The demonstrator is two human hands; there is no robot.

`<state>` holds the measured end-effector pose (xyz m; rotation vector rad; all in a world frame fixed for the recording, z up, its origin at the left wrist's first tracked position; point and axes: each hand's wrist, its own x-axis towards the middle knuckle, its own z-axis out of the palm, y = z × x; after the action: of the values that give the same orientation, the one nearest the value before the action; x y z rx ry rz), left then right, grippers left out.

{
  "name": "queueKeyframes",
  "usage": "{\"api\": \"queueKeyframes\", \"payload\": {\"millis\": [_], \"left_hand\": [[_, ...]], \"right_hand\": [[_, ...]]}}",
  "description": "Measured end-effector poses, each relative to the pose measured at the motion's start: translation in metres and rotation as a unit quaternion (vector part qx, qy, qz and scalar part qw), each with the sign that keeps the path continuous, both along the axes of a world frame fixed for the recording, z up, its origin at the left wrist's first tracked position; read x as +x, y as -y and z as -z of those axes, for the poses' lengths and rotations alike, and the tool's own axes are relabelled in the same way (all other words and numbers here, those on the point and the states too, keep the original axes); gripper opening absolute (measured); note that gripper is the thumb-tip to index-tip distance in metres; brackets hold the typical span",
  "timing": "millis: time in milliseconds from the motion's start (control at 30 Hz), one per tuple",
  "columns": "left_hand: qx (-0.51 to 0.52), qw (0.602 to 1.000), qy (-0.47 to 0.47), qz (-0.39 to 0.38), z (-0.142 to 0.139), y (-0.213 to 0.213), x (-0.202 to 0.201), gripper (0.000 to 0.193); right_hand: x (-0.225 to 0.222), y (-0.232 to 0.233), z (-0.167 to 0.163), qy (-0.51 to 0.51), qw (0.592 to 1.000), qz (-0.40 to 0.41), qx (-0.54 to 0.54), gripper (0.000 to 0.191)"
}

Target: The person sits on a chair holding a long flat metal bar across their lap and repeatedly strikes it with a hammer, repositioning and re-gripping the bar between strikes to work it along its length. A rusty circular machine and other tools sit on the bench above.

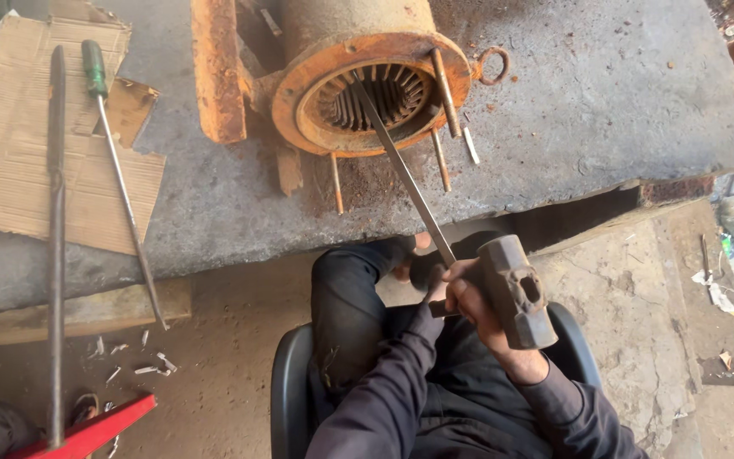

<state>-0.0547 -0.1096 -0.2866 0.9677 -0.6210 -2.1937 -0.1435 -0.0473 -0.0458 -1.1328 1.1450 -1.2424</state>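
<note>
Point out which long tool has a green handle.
The screwdriver lying across the cardboard; the long bar beside it is plain dark metal.

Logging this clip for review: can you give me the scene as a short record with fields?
Setting: grey concrete slab, person seated in a dark chair
Workpiece: rusty orange cylindrical motor housing lying on the slab
Right hand: grips a heavy grey sledgehammer head
Left hand: largely hidden, at a long steel rod reaching into the housing
Nearby: green-handled screwdriver on brown cardboard

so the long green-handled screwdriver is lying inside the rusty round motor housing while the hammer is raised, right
Not quite. The head view shows the long green-handled screwdriver lying on the torn brown cardboard, left of the rusty round motor housing. A flat metal bar reaches inside it. The hammer is raised.
</note>
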Motion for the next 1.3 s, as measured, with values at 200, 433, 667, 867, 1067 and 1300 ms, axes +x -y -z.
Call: {"api": "queueKeyframes", "payload": {"millis": [200, 433, 667, 867, 1067, 1300], "left_hand": [[-0.152, 0.981, 0.118, 0.022, 0.000, 0.002, 0.025, 0.023], [-0.456, 0.577, 0.633, 0.240, 0.016, 0.037, 0.084, 0.036], [-0.492, 0.232, 0.735, 0.404, 0.018, 0.046, 0.125, 0.035], [-0.471, 0.203, 0.739, 0.437, 0.014, 0.052, 0.105, 0.036], [-0.429, 0.179, 0.737, 0.491, 0.006, 0.037, 0.094, 0.035], [-0.448, 0.161, 0.713, 0.515, 0.005, 0.057, 0.103, 0.035]], "right_hand": [[0.000, 0.004, 0.004, 0.021, 1.000, -0.003, -0.012, 0.013], [-0.006, 0.004, -0.003, 0.005, 1.000, -0.007, 0.005, 0.013], [0.000, 0.002, -0.004, 0.049, 0.999, -0.004, 0.002, 0.015], [-0.001, -0.002, -0.007, 0.049, 0.999, -0.004, 0.004, 0.015], [-0.004, -0.002, -0.008, 0.020, 1.000, -0.008, 0.008, 0.015], [-0.006, -0.003, -0.007, 0.027, 0.999, -0.011, 0.037, 0.015]]}}
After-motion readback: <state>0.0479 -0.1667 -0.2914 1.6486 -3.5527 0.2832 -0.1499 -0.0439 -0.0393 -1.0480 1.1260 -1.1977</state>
